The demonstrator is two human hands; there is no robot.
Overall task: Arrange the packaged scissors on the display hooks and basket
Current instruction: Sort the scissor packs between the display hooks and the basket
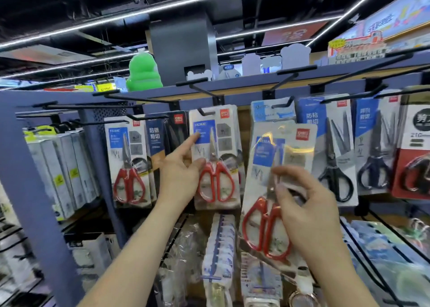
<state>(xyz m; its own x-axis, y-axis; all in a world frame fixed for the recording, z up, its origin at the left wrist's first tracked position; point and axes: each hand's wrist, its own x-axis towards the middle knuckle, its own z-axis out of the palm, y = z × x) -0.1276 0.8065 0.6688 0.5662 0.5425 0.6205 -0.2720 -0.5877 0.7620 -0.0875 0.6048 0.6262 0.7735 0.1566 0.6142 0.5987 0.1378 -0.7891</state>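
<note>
**Left hand** [183, 170] at the hung card pack of red-handled scissors [218, 178], which sits on a black wire hook [204, 111]. The index finger lies straight on the blue label and the thumb on the pack's front. The other fingers are hidden, so whether it grips cannot be told.

**Right hand** [309, 206] pinches a loose glossy card pack of red-handled scissors [267, 148] between thumb and fingertips — tilted, before the display, on no hook. Glare blurs its print.

**Black wire basket** [358, 248] at lower right, cut off — contents blurred.
</note>
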